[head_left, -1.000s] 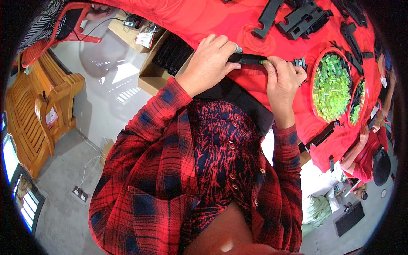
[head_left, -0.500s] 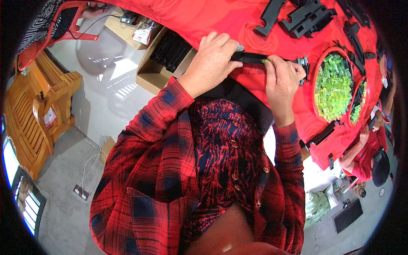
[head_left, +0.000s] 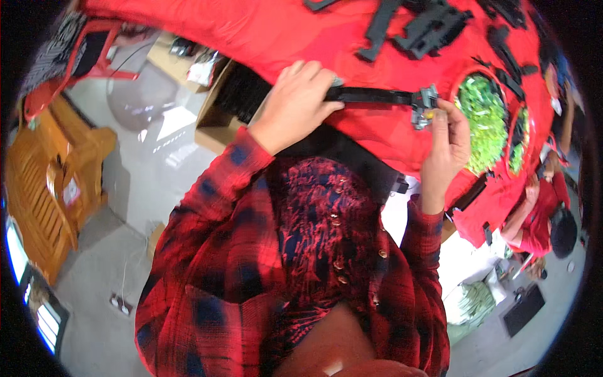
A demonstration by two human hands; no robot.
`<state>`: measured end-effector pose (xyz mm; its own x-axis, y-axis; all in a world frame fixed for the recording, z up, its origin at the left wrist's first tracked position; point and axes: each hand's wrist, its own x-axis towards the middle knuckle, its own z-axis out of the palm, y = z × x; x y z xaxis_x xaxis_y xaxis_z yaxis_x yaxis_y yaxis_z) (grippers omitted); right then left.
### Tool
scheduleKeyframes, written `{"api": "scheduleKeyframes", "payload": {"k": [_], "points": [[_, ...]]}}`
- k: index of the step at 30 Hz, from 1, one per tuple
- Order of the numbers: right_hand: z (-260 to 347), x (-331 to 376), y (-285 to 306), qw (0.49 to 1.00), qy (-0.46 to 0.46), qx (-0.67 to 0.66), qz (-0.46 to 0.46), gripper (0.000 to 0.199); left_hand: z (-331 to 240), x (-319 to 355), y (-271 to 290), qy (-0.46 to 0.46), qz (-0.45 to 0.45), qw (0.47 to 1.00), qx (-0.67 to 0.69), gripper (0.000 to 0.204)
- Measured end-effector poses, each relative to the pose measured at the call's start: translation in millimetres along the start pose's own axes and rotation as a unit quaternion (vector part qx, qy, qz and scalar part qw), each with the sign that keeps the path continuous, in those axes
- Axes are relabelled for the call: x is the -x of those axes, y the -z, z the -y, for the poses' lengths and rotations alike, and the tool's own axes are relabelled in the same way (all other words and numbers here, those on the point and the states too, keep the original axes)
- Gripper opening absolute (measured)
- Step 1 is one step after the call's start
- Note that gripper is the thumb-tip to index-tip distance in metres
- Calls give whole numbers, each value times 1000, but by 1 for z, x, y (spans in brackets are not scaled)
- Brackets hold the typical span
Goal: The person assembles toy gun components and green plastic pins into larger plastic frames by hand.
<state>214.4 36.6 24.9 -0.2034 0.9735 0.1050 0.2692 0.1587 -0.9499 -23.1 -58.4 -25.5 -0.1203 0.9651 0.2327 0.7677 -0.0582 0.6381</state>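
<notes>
My left hand (head_left: 295, 103) is closed around one end of a long black plastic bar (head_left: 377, 95) above the red cloth. At the bar's other end is a grey, bracket-like end piece (head_left: 425, 103). My right hand (head_left: 449, 135) is beside that end piece, thumb and fingers pinched together. A small yellow-green piece (head_left: 429, 115) shows at its fingertips, against the grey part. Motion blur hides its exact shape, and whether it is seated in the bracket I cannot tell. To the right of my right hand is a red-rimmed container (head_left: 453, 94) full of clear green plastic pieces (head_left: 482, 125).
More black plastic parts (head_left: 433, 28) lie at the far side of the red-covered table (head_left: 251, 25). A smaller container of green and black pieces (head_left: 519, 147) sits at the right. An open cardboard box (head_left: 210, 133) holds black parts at the left. Another person (head_left: 534, 213) is at the right.
My right hand has moved right along the bar, from near its middle to its grey end piece. My left hand keeps its hold. The whole view has shifted slightly and blurred.
</notes>
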Motion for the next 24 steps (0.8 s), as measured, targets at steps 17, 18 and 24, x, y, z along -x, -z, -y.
{"api": "scheduleKeyframes", "payload": {"k": [17, 18, 24], "points": [[-32, -47, 80, 826, 166, 498, -206, 27, -56, 28, 15, 115, 92, 970, 193, 61], [-26, -39, 76, 857, 142, 444, -220, 30, -64, 27, 17, 142, 126, 966, 176, 58], [13, 25, 25, 994, -47, 78, -63, 40, -85, 36, -1, 41, 88, 973, 208, 58]]}}
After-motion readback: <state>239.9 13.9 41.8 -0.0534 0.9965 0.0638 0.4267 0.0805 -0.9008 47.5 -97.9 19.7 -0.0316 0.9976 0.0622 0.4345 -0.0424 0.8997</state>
